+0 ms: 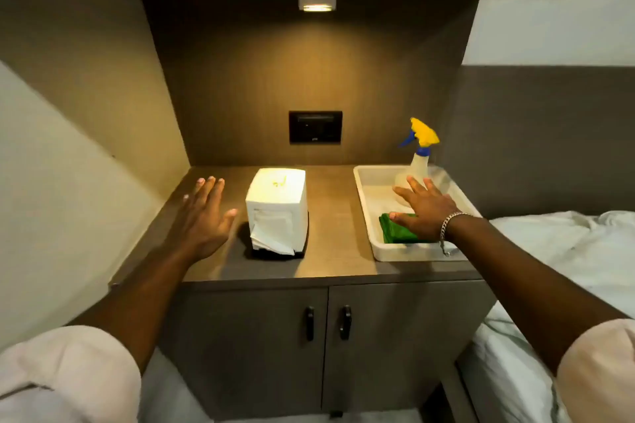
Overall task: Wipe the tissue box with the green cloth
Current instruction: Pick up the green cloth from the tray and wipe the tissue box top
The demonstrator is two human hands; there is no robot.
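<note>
**Operator:** While the right hand is spread flat with its fingers extended, nothing is gripped. It lies over the green cloth, which sits folded under the palm at the near end of the white tray. I cannot tell whether the palm is touching it.

**Reviewer:** Hazards from that position?

**Operator:** A spray bottle stands just beyond the fingertips, in the same tray. Reaching too far forward would likely knock it over. Pinching only the top fold could leave the cloth trailing, and dragging it could shift the tray.

**Reviewer:** And the other hand?

**Operator:** Left hand is open, empty, hovering just left of the tissue box without touching it. A tissue hangs from the box front; a careless steadying grip may crush or pull it.

**Reviewer:** Box relative to the cloth hand?

**Operator:** To its left, well apart, upright on the countertop.
</note>
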